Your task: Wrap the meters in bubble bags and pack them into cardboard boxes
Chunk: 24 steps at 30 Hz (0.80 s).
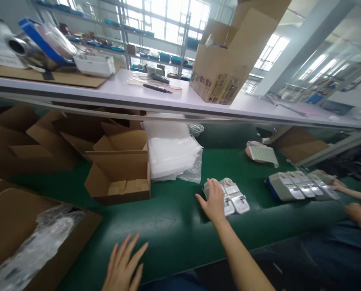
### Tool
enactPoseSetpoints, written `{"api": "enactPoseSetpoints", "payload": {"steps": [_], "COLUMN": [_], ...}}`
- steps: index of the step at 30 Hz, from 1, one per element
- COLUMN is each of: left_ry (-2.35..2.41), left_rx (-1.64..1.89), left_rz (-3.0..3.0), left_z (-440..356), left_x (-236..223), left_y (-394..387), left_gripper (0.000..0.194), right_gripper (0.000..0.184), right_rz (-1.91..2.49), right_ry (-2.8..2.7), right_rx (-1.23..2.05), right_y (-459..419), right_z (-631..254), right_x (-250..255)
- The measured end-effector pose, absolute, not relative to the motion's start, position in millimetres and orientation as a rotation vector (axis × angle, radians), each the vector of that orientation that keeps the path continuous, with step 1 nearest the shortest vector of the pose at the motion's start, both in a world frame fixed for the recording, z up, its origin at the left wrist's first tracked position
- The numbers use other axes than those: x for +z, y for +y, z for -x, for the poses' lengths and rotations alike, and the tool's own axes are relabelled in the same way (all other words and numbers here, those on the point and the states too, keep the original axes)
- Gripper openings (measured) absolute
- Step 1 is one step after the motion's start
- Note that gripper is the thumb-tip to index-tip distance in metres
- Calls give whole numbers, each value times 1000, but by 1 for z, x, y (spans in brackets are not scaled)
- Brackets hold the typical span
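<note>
1. Right hand [214, 201], fingers curving partly open, is resting on the left of two adjacent white devices [235, 197] on the green work surface [168, 220];
2. Left hand [124, 264] is spreading open, holding nothing, near the surface's front edge.

Illegible print [221, 87] on cardboard box [221, 62]

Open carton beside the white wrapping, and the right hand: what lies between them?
In the head view, only bare green table shows between the carton and the right hand; the white wrapping lies behind.
</note>
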State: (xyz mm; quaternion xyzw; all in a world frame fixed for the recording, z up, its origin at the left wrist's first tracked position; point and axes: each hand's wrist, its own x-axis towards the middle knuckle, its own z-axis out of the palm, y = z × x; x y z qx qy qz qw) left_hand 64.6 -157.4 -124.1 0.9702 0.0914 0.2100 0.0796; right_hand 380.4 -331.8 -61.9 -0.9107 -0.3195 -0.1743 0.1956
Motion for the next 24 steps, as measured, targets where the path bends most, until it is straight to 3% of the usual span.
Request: {"api": "enactPoseSetpoints", "payload": {"steps": [2,4,9,13,15,18,24], "left_ry": [185,319,815,543,487,605,685], "left_rx": [416,304,442,717,711,601,320], "left_rz": [-2930,-2895,-2632,-2577,-2671,-2759,-2718], "left_z": [-116,-164,-230,-289,-337,-405,-459], "left_x": [-130,-138,-129,-73,-46,-23,-22], "left_y": [-142,-117,-68,-86,-94,-87,-54], "left_gripper": [52,49,36,27,37,48,27], "right_gripper": [88,91,58,48,49,56,94], "right_rz": [2804,2967,2969,2762,2657,2498,2479], "right_ry": [-598,-498,-632,-901,-1032,-1304,-1548], "right_rx": [-491,-373,-271,-273,-263,-240,-174], "right_y": [-375,-400,-410,-423,-434,-448,-444], "right_z": [-394,-401,-409,-422,-430,-438,-443], "right_x": [-80,-94,-105,-111,-116,-120,-126]}}
